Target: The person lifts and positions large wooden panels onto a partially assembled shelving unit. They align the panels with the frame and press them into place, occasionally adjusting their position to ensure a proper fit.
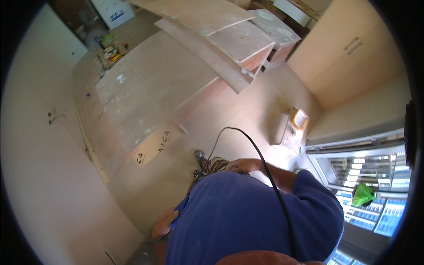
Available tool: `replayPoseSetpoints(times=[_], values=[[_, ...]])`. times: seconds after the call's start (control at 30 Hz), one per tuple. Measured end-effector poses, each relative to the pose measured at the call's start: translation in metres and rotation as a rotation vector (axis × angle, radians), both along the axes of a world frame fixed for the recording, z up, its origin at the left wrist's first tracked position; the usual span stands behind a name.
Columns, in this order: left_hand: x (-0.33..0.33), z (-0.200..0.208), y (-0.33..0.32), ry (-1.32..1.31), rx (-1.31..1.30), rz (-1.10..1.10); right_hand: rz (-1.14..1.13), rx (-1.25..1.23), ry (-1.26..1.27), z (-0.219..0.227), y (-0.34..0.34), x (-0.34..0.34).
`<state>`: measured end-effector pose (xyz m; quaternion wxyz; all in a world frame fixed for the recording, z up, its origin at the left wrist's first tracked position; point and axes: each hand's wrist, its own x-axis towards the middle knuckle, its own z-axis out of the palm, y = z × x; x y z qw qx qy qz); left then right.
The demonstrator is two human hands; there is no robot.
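Pale plank-patterned floor (240, 110) lies open along the right edge of the large dusty wooden platform (163, 88); long thin boards (205, 57) jut past that edge, probably parked there for lack of space. At its left hem, the loose blue cloth shirt (229, 212) is pinched by the left hand (164, 223); the right hand (244, 165), by the striped brown trousers (217, 165), is half hidden, its grip impossible to tell. Black cable (255, 145) arches past it.

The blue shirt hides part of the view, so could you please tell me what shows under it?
Past the hem of the blue shirt, patterned trousers and a shoe show, with the right hand by the trousers. Whatever the shirt covers cannot be seen.
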<state>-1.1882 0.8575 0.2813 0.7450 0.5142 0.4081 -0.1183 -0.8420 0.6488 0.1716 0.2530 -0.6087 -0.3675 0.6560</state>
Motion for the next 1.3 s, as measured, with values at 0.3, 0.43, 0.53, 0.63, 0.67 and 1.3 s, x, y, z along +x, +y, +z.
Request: replayPoseSetpoints(times=[0.3,0.43,0.53,0.63,0.67,1.3], values=[[0.232,0.144,-0.051,-0.677,0.511,0.259,-0.368,0.275,0.351,-0.041,-0.072,-0.002],[0.288,0.125,-0.077,-0.891,0.267,0.268,-0.456,0.423,0.05,-0.033,-0.133,0.044],[0.369,0.134,-0.12,-1.323,0.882,0.268,-0.785,0.197,0.311,0.015,-0.187,0.083],[0.45,0.175,-0.178,-1.383,0.793,-0.162,-1.015,0.243,0.799,0.046,-0.258,0.12],[0.47,0.176,-0.195,-1.373,0.333,-0.389,-1.071,0.402,0.763,0.056,-0.298,0.128],[0.815,0.021,-0.218,-1.384,0.555,-0.903,-1.011,-0.296,0.12,-0.125,-0.362,0.504]])
